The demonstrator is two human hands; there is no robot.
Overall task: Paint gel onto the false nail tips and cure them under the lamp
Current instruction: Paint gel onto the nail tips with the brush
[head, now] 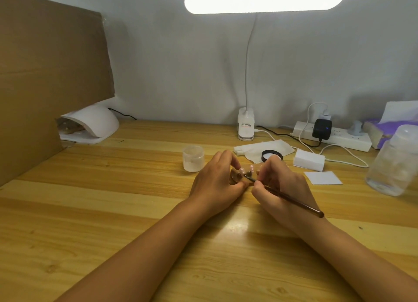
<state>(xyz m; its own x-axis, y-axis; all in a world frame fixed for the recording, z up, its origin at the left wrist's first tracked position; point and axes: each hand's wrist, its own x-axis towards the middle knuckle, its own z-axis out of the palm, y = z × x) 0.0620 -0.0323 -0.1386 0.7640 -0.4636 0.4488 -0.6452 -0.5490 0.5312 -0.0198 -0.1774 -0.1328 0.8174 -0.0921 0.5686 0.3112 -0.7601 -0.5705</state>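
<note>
My wooden table [113, 211] has a brown cardboard sheet [45, 75] standing on its left, a long bright desk lamp [264, 0] above, and the white curing lamp [95, 123] at the back left. My left hand [214, 184] curls its fingers round a little holder [235, 177] near a small white jar [193, 158], and my right hand [282, 186] pinches a thin brown brush [291, 199]. The brush tip is right at the pink false nail tips [243, 171] on the holder, between my hands.

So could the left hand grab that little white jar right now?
Probably yes: the white jar stands close beside the left hand, with only bare table between, but that hand is busy holding the nail tips.
</note>
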